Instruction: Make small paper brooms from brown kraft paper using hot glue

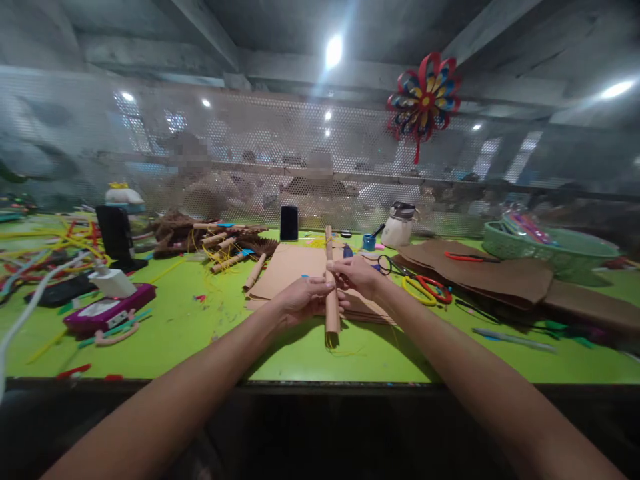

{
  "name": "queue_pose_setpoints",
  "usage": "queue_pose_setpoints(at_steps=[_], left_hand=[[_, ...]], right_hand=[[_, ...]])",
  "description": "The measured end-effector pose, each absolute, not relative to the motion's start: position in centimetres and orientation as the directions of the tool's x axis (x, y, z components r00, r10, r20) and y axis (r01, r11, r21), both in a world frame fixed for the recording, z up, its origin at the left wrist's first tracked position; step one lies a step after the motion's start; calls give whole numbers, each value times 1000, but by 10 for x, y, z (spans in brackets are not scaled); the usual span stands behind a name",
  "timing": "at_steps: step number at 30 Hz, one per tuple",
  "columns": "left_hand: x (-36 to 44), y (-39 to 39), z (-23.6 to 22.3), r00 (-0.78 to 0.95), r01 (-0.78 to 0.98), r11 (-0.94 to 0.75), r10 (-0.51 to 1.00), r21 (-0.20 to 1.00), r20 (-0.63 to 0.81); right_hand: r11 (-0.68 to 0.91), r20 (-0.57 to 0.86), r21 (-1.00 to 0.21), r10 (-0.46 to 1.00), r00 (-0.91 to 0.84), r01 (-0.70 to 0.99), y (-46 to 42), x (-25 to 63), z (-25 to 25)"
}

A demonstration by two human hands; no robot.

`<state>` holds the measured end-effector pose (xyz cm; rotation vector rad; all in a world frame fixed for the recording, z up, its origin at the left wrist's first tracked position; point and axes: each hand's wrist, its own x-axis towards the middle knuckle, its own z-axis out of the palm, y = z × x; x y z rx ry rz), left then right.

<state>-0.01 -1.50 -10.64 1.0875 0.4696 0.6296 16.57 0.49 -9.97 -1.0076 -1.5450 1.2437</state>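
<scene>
Holding rolled paper tube (332, 316) along 12-to-6 o'clock, partly over paper stack (287, 268): left hand (300, 300) fingers curled behind, right hand (361, 275) fingers pinching it. Probably best: light even grip, yellow threads (331, 343) at 6 o'clock untangled.

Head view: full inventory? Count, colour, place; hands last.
Paper roll: 1, brown, centre
Paper stack: 1, brown, under roll
Tube bundle: 1, brown, left of stack
Large sheets: several, brown, right
Tool: 1, red-handled, on large sheets
Scissors: count unclear, yellow/orange, right
Phone: 1, black, behind stack
Dark stand: 1, black, left
Power strip: 1, purple, front left
Charger: 1, white, on power strip
Strands: many, mostly yellow, far left
Pot: 1, blue, centre right
Jar: 1, white, beside pot
Basket: 1, green, far right
Ornament: 1, multicoloured, hanging upper right
Table: 1, green, foreground
Mesh: 1, grey, behind table
Lights: several, white, overhead
Left hand: 1, holding roll
Right hand: 1, holding roll
</scene>
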Motion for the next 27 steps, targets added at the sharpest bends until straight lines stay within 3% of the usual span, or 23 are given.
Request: queue_pose_setpoints(at_steps=[3, 6, 10, 16, 22, 27], left_hand=[[-1, -9, -104, 663, -297, 287, 748, 910, -20], [-6, 1, -99, 481, -364, 178, 877, 914, 21], [-15, 14, -96, 320, -427, 75, 944, 901, 74], [-17, 13, -96, 325, -475, 59, 939, 878, 113], [-16, 9, -93, 340, -505, 55, 930, 862, 140], [-19, 8, -92, 355, -529, 44, 919, 847, 174]], right_hand=[[153, 144, -988, 953, -268, 15, 0, 163, -103], [136, 129, -991, 962, -242, 11, -10, 160, -109], [25, 24, -1000, 929, -369, -2, -25, 149, -112], [-7, -15, -1000, 941, -339, 25, -40, 129, -108], [-65, -37, -993, 963, -266, -97, -38, 128, -115], [-84, -4, -969, 946, -323, -234, -38, 129, -115]])
